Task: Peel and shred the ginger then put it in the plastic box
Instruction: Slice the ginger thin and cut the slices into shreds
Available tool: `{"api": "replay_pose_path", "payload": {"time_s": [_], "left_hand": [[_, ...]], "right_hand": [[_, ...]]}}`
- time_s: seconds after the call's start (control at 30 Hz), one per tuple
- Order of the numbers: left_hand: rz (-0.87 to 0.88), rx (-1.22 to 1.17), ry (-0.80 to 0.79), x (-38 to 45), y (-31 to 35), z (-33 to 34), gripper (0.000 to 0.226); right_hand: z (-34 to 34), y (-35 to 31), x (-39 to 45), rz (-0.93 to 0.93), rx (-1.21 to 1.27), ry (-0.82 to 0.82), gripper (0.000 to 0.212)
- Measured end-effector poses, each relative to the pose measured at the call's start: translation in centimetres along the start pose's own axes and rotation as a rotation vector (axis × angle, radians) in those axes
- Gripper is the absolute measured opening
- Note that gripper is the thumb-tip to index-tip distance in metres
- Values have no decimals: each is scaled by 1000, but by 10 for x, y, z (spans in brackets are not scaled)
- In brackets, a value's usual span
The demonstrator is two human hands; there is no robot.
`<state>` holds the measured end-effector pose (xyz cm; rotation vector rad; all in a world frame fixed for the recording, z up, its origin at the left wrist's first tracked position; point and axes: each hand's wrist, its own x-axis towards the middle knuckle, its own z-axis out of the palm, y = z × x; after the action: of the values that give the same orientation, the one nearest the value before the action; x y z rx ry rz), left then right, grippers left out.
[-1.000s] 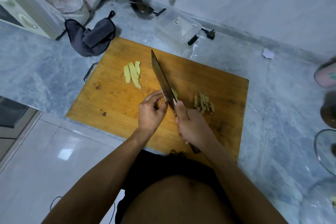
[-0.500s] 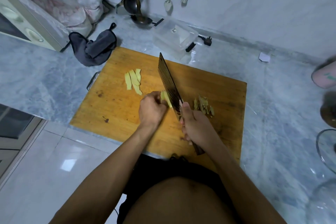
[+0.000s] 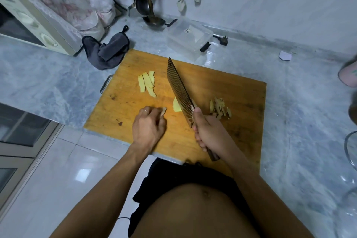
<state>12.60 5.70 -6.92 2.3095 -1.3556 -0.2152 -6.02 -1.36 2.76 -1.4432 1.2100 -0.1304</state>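
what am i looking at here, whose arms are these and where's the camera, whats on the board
There is no machine: a person wears a camera on the head, looking down at their own arms. The right hand holds a cleaver over a wooden cutting board. The left hand pinches a small ginger scrap. On the board lie peeled ginger slices, one slice beside the blade, and a heap of peelings. Behind the board stands a clear plastic box.

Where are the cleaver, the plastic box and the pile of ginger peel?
cleaver [image 3: 179, 89]: head view, middle of the ridged blade face.
plastic box [image 3: 190, 39]: head view, centre of its clear lid.
pile of ginger peel [image 3: 220, 109]: head view, middle of the heap.
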Motion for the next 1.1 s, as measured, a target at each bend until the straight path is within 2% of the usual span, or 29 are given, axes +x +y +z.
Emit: {"api": "replay_pose_path", "payload": {"time_s": [0.13, 0.27, 0.43, 0.7, 0.9, 1.0, 1.1], "left_hand": [[116, -83, 28, -12, -14, 4, 21], [196, -154, 0, -18, -32, -4, 25], [197, -190, -30, -25, -41, -7, 26], [170, -274, -41, -39, -42, -7, 34], [188, -217, -149, -39, -47, -11, 24], [221, -193, -159, -38, -51, -13, 23], [267, -179, -157, -34, -54, -16, 22]], "right_hand": [[1, 7, -4, -3, 24, -53, 64], [-1, 17, -8, 51, 194, -156, 62], [0, 41, -7, 157, 397, -258, 60], [26, 89, -23, 206, 475, -281, 67], [39, 93, -34, 157, 467, -210, 47], [51, 96, -36, 137, 359, -54, 38], [71, 96, -36, 96, 140, 136, 38]]}}
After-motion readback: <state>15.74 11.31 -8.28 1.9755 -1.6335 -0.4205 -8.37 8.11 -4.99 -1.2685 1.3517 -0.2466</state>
